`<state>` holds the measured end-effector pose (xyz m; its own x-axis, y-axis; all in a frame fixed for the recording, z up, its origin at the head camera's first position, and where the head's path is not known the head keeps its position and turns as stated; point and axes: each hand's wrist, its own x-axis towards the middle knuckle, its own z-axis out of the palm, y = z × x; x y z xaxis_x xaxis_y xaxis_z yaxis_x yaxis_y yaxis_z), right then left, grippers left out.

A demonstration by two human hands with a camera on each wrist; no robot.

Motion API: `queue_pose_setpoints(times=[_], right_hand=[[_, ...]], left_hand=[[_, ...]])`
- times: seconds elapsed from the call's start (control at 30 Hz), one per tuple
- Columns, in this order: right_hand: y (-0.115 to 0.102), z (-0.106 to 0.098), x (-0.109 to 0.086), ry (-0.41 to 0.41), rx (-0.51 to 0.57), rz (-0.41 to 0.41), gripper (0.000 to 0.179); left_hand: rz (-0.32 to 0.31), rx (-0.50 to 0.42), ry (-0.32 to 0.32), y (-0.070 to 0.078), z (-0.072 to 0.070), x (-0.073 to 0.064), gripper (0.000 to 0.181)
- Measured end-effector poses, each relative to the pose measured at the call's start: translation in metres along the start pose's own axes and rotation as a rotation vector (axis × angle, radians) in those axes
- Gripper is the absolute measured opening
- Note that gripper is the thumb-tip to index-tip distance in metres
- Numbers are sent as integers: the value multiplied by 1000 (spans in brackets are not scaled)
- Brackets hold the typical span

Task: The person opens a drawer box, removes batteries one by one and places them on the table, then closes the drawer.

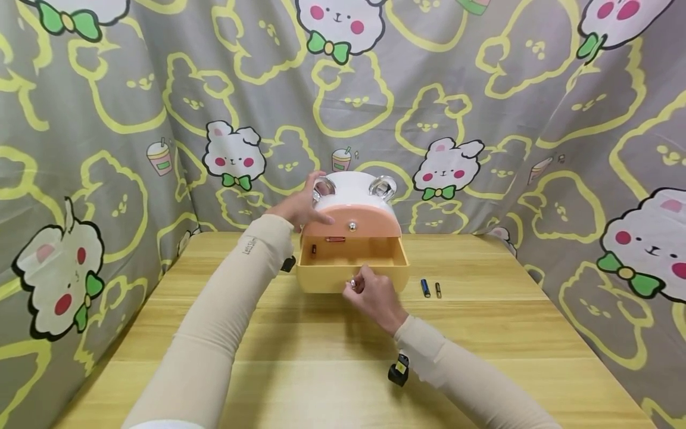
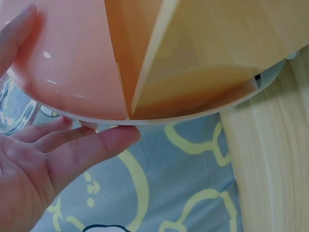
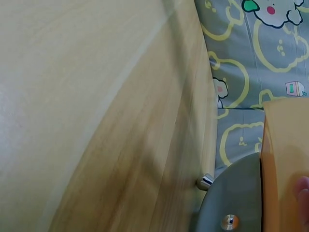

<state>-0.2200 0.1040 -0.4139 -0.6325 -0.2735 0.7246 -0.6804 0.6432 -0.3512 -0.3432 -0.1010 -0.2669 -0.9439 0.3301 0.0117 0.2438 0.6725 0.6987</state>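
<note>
1. Head view: A yellow drawer (image 1: 324, 281) juts from a white box (image 1: 343, 180) on a wooden table (image 1: 300, 381), the hands apart. The right hand (image 1: 377, 298) pinches the drawer's knob (image 1: 352, 284), seemingly the surest place to hold it; the left hand (image 1: 297, 205) lies spread against the box's side. To the drawer's right lie a blue battery (image 1: 426, 288) and a slimmer one (image 1: 438, 290).

2. Left wrist view: Nearly straight fingers (image 2: 113, 140) rest along the box's side near a clear ear (image 2: 14, 104), thumb over the peach front (image 2: 72, 63). The glossy shell looks like light, stiff plastic, apt to slide unless braced; the ear may be brittle, making the side a safer hold.

3. Right wrist view: Fingertips (image 3: 303, 193) show beside the drawer at the picture's edge; grip firmness cannot be told. Its smooth wall looks rigid, likely slippery; a level hold at the knob should prevent skewing.
</note>
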Motion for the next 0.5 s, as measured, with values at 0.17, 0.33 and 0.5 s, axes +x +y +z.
queue_pose_setpoints(times=[0.17,0.33,0.5], right_hand=[[-3,-2,-2,-8,1,-16,19],[-7,-6,-5,-9,-8,-58,20],[-11,-8,-6,-11,-21,-81,20]], left_hand=[[3,-17,3,1,0,-3,119],[1,-30,5,2,0,-5,118],[8,-26,6,3,0,-5,117]])
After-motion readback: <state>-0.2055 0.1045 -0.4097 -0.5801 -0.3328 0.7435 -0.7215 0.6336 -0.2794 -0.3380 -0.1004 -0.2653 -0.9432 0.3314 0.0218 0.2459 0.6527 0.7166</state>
